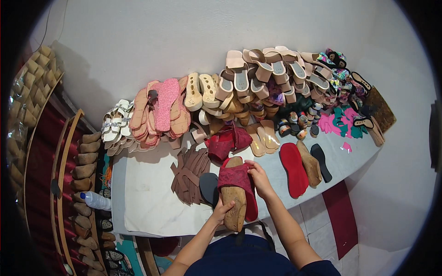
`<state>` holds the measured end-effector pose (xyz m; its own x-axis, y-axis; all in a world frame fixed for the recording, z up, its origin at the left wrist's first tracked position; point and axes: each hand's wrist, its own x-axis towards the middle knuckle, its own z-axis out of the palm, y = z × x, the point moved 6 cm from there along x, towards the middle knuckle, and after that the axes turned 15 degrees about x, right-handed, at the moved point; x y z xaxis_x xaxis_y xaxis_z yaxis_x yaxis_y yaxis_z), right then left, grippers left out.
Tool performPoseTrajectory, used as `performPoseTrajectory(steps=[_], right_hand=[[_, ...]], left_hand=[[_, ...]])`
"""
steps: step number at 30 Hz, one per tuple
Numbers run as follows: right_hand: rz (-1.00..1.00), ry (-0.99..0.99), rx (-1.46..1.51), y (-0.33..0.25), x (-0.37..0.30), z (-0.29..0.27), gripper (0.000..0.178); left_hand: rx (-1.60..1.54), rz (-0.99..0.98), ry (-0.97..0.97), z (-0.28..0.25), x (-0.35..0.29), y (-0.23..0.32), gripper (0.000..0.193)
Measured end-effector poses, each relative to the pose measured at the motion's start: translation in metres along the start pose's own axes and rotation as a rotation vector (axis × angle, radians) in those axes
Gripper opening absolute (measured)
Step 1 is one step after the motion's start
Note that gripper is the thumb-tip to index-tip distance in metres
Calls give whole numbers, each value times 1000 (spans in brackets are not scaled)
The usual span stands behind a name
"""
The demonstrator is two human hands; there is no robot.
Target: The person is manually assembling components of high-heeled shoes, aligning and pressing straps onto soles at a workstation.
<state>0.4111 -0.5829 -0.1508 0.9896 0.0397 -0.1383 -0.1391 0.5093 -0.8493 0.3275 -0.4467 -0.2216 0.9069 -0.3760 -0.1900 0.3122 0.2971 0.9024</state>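
Observation:
A wooden shoe last (234, 214) is held over the table's near edge, heel end toward me. Across its front lies a dark red patterned sandal upper (235, 177), with a bright red insole (252, 210) showing along the right side. My left hand (223, 212) is closed round the last near its heel, thumb on top. My right hand (258, 178) is closed at the upper's right edge near the toe; its fingertips press on the red material. Beside the last, a dark grey sole (209, 187) lies partly behind it.
Brown strips (189, 177) lie left of the work, with dark red uppers (225, 146) beyond. To the right are a red insole (293, 170), another wooden last (309, 163) and a black sole (321, 162). Heeled sandals (241, 78) are piled along the wall; a rack of lasts (84, 171) stands left.

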Motion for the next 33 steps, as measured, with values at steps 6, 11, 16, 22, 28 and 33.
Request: performPoseTrajectory(steps=[6, 11, 16, 22, 28, 33], right_hand=[[-292, 111, -332, 1, 1, -4, 24], [-343, 303, -267, -12, -20, 6, 25], [-404, 356, -218, -12, -22, 11, 22], [-427, 231, -191, -11, -8, 6, 20], [-405, 140, -409, -39, -11, 25, 18], [-287, 26, -578, -60, -8, 44, 17]], left_hand=[[-149, -98, -171, 20, -7, 14, 62], [-366, -146, -305, 23, -13, 3, 66], [-182, -174, -264, 23, -13, 2, 71], [-500, -258, -367, 27, -15, -12, 72], [-452, -243, -316, 23, -16, -22, 73], [-321, -235, -261, 20, -16, -14, 64]])
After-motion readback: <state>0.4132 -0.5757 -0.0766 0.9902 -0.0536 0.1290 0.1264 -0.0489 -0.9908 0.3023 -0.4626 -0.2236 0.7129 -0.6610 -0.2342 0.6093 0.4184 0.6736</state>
